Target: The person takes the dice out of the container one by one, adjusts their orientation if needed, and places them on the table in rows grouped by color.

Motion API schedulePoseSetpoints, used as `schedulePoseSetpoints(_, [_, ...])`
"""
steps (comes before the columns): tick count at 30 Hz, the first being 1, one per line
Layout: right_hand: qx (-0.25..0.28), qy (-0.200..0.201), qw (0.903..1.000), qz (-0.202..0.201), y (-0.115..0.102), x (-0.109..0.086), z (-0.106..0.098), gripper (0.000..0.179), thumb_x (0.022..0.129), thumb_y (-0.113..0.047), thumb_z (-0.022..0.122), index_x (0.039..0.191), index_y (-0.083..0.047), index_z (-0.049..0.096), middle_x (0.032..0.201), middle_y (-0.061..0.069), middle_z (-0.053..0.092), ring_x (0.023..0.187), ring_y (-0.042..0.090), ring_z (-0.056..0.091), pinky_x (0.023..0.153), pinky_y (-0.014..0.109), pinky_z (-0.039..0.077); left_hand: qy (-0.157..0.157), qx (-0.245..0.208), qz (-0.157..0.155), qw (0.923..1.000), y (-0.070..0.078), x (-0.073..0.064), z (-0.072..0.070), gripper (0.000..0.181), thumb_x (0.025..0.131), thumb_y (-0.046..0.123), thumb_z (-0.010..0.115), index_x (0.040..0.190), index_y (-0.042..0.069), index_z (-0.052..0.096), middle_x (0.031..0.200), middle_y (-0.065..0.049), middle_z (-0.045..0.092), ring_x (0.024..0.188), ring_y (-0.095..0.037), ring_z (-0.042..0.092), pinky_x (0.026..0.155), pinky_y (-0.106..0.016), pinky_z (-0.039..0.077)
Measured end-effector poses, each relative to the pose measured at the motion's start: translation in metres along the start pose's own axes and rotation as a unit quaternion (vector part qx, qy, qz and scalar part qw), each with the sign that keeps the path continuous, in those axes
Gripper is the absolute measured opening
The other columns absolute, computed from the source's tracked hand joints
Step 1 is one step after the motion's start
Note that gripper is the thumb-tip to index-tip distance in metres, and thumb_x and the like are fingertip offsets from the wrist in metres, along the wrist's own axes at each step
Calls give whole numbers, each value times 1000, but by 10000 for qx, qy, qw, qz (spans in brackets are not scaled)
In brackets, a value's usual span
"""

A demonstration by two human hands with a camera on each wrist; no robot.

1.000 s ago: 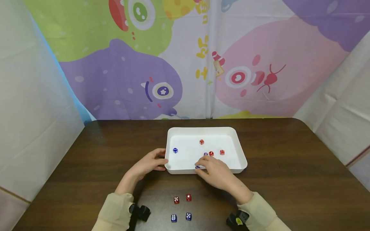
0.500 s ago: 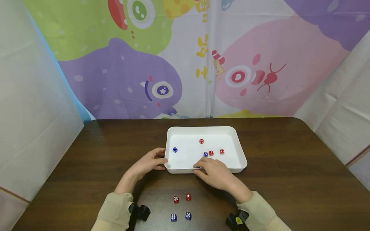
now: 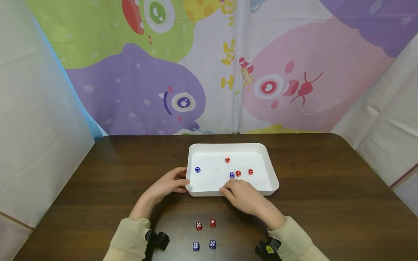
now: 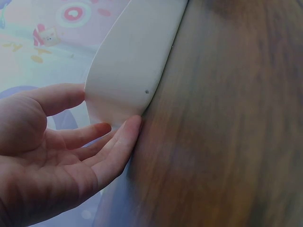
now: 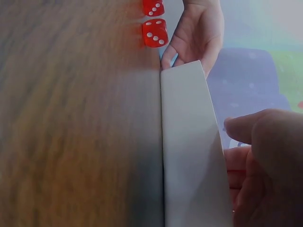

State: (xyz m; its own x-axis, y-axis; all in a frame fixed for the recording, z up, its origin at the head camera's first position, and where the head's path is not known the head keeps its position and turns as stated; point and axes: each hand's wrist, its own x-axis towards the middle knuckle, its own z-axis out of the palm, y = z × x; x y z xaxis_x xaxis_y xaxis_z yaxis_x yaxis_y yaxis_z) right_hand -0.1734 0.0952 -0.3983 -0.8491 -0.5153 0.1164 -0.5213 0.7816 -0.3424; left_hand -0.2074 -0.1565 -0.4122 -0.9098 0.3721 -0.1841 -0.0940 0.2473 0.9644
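A shallow white tray (image 3: 209, 156) lies on the dark wooden table. My left hand (image 3: 168, 183) holds its near left corner, thumb at the rim and other fingers against the outer wall (image 4: 128, 61). Over the near rim, my right hand (image 3: 243, 195) has its thumb and fingers drawn together where a blue die lay; that die is now hidden by the fingers. Inside the tray show a blue die (image 3: 197, 169) at left, another blue die (image 3: 232, 175) beside a red die (image 3: 238, 173), a red die (image 3: 250, 172) further right and a red die (image 3: 227, 160) farther back.
Nearer the body, two red dice (image 3: 199, 226) form a row on the table (image 3: 104, 203), and two blue dice (image 3: 196, 246) form a row below them. A printed cartoon curtain (image 3: 137, 94) hangs behind the table's far edge.
The right thumb and fingers have closed together at the tray's near rim, and the blue die seen there earlier is out of sight. The left hand and the tray stay put.
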Motion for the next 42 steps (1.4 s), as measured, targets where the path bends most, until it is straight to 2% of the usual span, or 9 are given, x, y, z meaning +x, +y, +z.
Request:
schedulePoseSetpoints(3, [-22, -25, 10000, -56, 1, 0, 0, 25, 87, -32, 45, 83, -15, 63, 73, -10, 54, 66, 4, 48, 62, 24, 44, -9, -7, 10, 10000, 1, -1, 0, 50, 83, 10, 53, 126, -3, 30, 117, -22, 38, 95, -27, 49, 74, -36, 49])
schedulePoseSetpoints(10, [-494, 133, 9986, -105, 0, 1, 0, 23, 86, -30, 46, 76, -17, 62, 68, -11, 53, 63, 5, 50, 58, 26, 43, 41, -29, -41, 10000, 1, 0, 1, 50, 83, 10, 53, 126, -3, 31, 117, -22, 38, 94, -27, 49, 74, -36, 49])
schedulePoseSetpoints(23, [70, 561, 9981, -250, -3, 1, -12, 16, 84, -17, 51, 75, -11, 63, 67, -9, 53, 64, 5, 47, 59, 22, 43, 100, -14, -69, 9999, 2, 0, 0, 50, 82, 10, 54, 126, -2, 32, 116, -20, 40, 93, -26, 50, 74, -35, 49])
schedulePoseSetpoints(28, [10, 758, 9957, -534, -5, -1, -18, 7, 78, -8, 57, 80, -8, 64, 74, -4, 57, 69, 8, 51, 62, 23, 46, 83, -26, -78, 9999, 1, -1, 0, 51, 82, 10, 54, 126, -2, 31, 117, -21, 39, 94, -26, 50, 74, -35, 49])
schedulePoseSetpoints(34, [-64, 1041, 9904, -902, -7, -5, -27, 8, 73, -4, 62, 79, -9, 63, 75, -2, 58, 68, 8, 53, 61, 22, 47, 56, -51, -4, 10000, -1, 0, 0, 51, 83, 10, 53, 126, -3, 31, 117, -22, 38, 95, -27, 49, 74, -35, 49])
schedulePoseSetpoints(42, [325, 913, 9902, -1003, -17, -18, -32, 10, 74, -4, 62, 81, -11, 62, 77, -5, 58, 68, 7, 54, 60, 18, 46, 95, -33, -52, 9999, -1, 1, 1, 51, 82, 10, 54, 126, -3, 31, 117, -21, 38, 94, -26, 49, 74, -35, 49])
